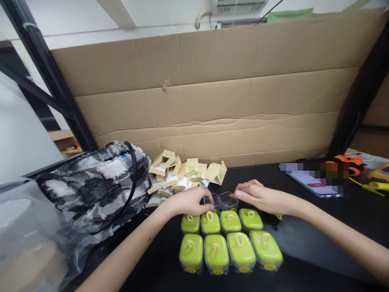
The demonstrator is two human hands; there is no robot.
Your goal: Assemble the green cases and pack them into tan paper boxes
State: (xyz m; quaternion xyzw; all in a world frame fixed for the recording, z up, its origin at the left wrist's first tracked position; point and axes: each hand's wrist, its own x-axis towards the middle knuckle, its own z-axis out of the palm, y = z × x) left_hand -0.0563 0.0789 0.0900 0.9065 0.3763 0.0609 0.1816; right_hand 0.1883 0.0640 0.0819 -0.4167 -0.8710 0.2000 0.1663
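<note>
Left hand (187,201) grip pinches 1 clear cup (213,201); right hand (258,196) grip touches the other cup (227,200), fingers loose.

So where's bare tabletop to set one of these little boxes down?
Bare black tabletop lies right of the green-lidded clear boxes, under the right forearm, short of the phone. It is crowded behind the left hand: folded cardboard cartons and a black-and-white fuzzy bag.

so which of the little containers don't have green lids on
The two clear containers in the back row, between the left hand and right hand; the eight in front all carry green lids.
</note>
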